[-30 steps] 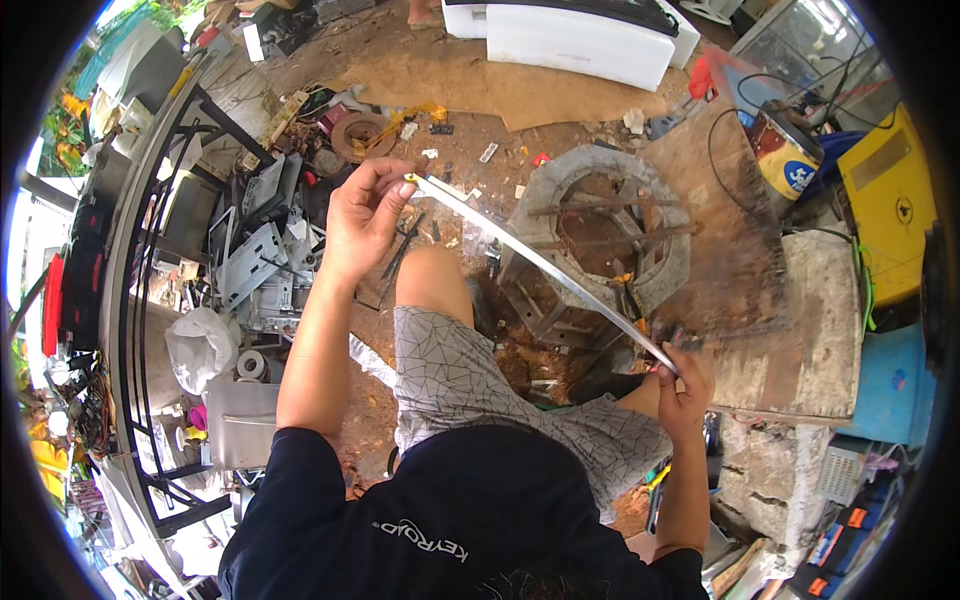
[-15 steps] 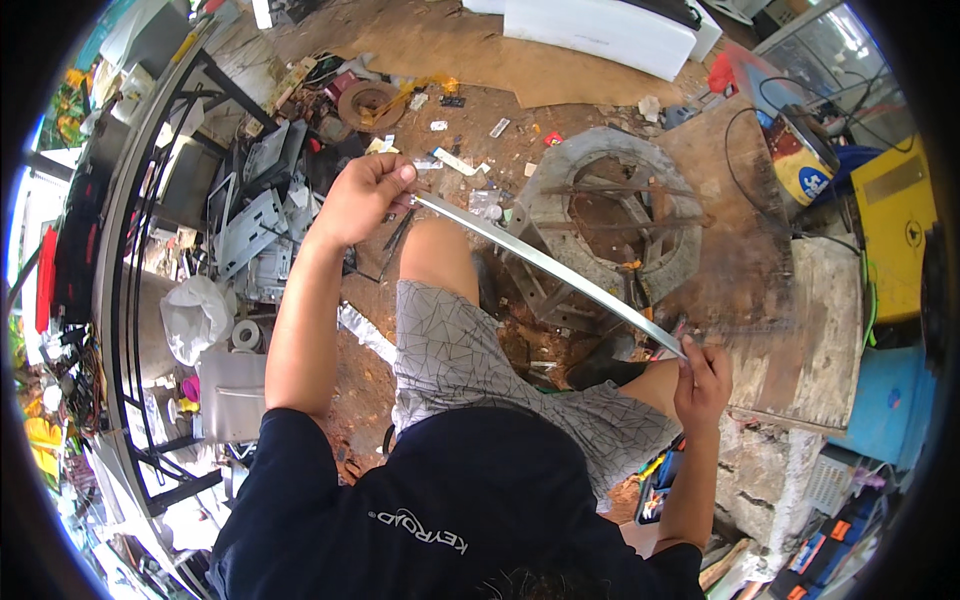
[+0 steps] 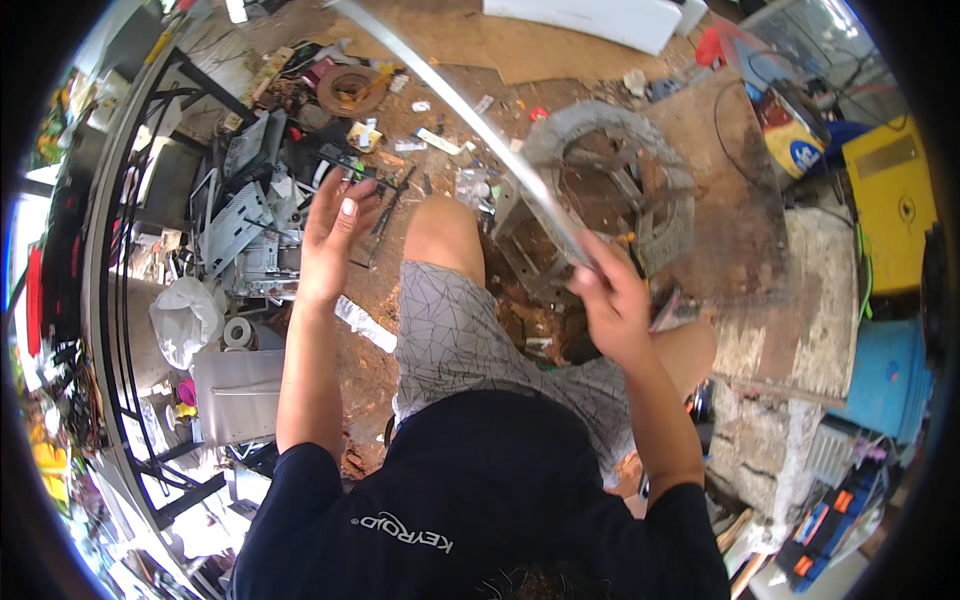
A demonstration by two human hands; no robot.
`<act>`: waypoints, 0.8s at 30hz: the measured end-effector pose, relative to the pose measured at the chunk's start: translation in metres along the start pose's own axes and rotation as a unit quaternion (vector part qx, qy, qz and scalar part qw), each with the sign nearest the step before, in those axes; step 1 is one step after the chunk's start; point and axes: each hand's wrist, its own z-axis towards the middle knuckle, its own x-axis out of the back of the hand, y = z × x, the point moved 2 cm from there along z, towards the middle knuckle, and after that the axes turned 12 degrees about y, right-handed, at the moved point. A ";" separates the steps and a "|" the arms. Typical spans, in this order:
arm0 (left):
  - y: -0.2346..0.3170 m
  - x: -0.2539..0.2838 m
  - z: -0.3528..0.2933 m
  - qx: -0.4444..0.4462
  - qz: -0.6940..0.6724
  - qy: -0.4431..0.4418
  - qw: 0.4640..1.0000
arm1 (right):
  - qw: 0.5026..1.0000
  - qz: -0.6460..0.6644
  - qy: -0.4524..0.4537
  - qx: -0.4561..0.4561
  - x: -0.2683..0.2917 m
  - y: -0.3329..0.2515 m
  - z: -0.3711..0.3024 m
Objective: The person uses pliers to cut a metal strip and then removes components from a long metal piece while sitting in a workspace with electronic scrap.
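A long, straight silver metal bar (image 3: 470, 113) slants up and leftward across the head view. Its near end sits in my right hand (image 3: 612, 300), whose fingers are wrapped round it over my right knee. The far end reaches the top edge of the picture and is blurred. My left hand (image 3: 338, 222) is off the bar, with fingers apart and nothing in them, left of my left knee. Beneath the bar stands a grey ring-shaped metal stand (image 3: 590, 125) with a round opening.
Metal scrap (image 3: 240, 215) and a black metal frame (image 3: 135, 300) lie on the left. To the right are a stained wooden board (image 3: 740, 200), a yellow case (image 3: 890, 190), a blue container (image 3: 880, 385) and a tin can (image 3: 790, 140). A white block (image 3: 590, 22) lies at the back.
My left hand has let go of the bar and moved down, its fingers now spread. My right hand has moved left and up, swinging the bar's free end toward the far left.
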 end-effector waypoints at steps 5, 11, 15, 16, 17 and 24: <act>-0.002 -0.059 -0.007 0.047 -0.177 0.036 0.982 | 0.997 0.035 -0.058 0.046 -0.057 0.002 0.011; -0.008 -0.055 -0.001 0.032 -0.251 0.072 0.965 | 0.997 0.045 -0.057 0.003 -0.042 -0.008 0.014; -0.006 -0.060 -0.001 0.036 -0.271 0.056 0.960 | 0.998 0.008 -0.041 0.045 -0.038 -0.006 0.014; -0.006 -0.063 -0.001 0.045 -0.276 0.056 0.958 | 0.998 -0.005 -0.039 0.046 -0.037 -0.005 0.014; -0.006 -0.065 -0.001 0.050 -0.276 0.069 0.957 | 0.998 -0.019 -0.042 0.045 -0.036 -0.004 0.013; 0.058 0.085 0.019 -0.183 -0.153 0.238 0.942 | 0.992 -0.119 -0.003 0.047 -0.014 0.024 0.007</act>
